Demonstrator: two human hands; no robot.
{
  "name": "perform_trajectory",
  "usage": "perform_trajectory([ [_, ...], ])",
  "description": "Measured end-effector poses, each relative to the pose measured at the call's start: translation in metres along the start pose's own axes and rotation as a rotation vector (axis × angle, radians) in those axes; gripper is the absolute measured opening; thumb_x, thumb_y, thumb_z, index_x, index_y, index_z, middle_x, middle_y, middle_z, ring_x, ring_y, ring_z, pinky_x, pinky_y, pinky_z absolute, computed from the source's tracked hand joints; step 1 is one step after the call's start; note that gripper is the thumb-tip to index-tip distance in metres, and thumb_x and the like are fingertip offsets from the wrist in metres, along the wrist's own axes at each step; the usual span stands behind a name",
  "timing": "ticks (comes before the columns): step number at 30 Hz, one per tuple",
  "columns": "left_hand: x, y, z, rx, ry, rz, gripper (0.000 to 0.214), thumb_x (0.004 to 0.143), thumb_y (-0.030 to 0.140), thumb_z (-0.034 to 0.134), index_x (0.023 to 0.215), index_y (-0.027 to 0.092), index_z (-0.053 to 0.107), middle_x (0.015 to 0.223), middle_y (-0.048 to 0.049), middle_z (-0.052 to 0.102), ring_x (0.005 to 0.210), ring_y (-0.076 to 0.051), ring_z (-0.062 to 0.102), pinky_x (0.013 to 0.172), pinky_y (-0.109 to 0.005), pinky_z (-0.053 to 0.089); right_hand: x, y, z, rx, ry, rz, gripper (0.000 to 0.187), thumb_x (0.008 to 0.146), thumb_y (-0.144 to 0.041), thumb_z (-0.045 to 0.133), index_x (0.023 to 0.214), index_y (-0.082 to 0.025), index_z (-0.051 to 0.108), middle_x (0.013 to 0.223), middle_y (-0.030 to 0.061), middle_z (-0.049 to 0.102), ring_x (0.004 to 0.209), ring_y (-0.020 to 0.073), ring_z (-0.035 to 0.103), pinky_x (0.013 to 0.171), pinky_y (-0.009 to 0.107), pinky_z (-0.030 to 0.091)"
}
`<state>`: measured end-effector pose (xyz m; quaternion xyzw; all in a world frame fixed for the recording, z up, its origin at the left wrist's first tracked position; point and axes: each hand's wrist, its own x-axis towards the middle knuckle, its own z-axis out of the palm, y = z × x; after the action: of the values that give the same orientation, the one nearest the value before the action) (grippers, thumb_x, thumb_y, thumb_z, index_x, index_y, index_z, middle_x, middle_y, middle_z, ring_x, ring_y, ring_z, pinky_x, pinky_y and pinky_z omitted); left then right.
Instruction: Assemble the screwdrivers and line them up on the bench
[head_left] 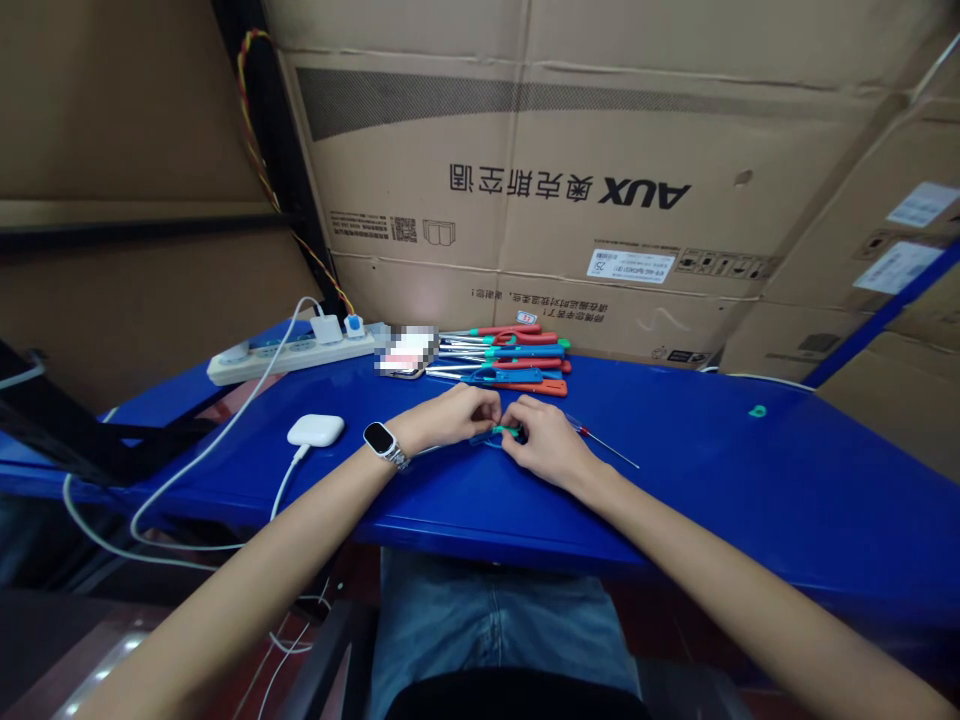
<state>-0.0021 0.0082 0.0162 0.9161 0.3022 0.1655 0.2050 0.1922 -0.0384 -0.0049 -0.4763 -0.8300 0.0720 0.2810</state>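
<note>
My left hand (461, 412), with a watch (381, 440) on its wrist, is closed with its fingertips bent down at a blue-and-green stick lighter (507, 430). My right hand (551, 438) is closed around the lighter's other end, and its fingers partly cover it. The lighter lies low over the blue table, its thin metal tube pointing left under my left wrist. Just beyond my right hand lies a screwdriver (611, 450) with a red handle and thin shaft. Several similar lighters (517, 350) with red, blue and orange handles lie in a row behind my hands.
A phone (407, 352), partly blurred, lies left of the row. Behind it stands a white power strip (292, 355) with plugs. A white earbud case (316, 430) trails a cable. A small green piece (757, 411) lies on the blue table (750, 500). Cardboard (562, 130) walls the back.
</note>
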Motion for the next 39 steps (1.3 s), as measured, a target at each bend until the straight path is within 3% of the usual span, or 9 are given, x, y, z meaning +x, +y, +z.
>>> perform_trajectory([
  [4, -0.015, 0.008, -0.001, 0.224, 0.16, 0.047, 0.009, 0.087, 0.016, 0.055, 0.092, 0.017, 0.063, 0.097, -0.0046, 0.058, 0.085, -0.017, 0.057, 0.075, -0.026, 0.043, 0.001, 0.004, 0.002, 0.027, 0.018, 0.018, 0.005, 0.077, -0.014, 0.061, 0.078, -0.019, 0.062, 0.079, 0.0005, 0.059, 0.067, 0.0131, 0.054, 0.065, 0.025, 0.039],
  [10, -0.027, 0.012, 0.008, 0.368, 0.065, 0.225, 0.019, 0.096, 0.024, 0.052, 0.1, 0.02, 0.07, 0.09, -0.0041, 0.056, 0.087, -0.017, 0.055, 0.086, -0.028, 0.044, 0.002, 0.004, 0.001, 0.022, 0.02, 0.036, 0.005, 0.076, -0.015, 0.064, 0.078, -0.019, 0.062, 0.078, 0.0006, 0.059, 0.067, 0.0133, 0.054, 0.063, 0.025, 0.038],
  [27, -0.023, 0.011, 0.006, 0.455, 0.047, 0.29, 0.036, 0.103, 0.026, 0.039, 0.091, 0.017, 0.072, 0.085, -0.0055, 0.054, 0.081, -0.017, 0.049, 0.074, -0.028, 0.041, 0.005, -0.004, -0.013, -0.122, -0.118, 0.057, 0.007, 0.079, -0.016, 0.063, 0.079, -0.021, 0.057, 0.082, 0.0008, 0.057, 0.067, 0.0139, 0.051, 0.054, 0.026, 0.023],
  [39, -0.023, 0.009, 0.008, 0.491, 0.046, 0.281, 0.033, 0.102, 0.026, 0.043, 0.092, 0.017, 0.073, 0.085, -0.0054, 0.055, 0.081, -0.017, 0.049, 0.073, -0.027, 0.039, 0.006, -0.006, -0.01, -0.135, -0.099, 0.126, 0.01, 0.076, -0.015, 0.062, 0.075, -0.021, 0.054, 0.081, 0.0018, 0.057, 0.069, 0.0152, 0.051, 0.054, 0.027, 0.023],
])
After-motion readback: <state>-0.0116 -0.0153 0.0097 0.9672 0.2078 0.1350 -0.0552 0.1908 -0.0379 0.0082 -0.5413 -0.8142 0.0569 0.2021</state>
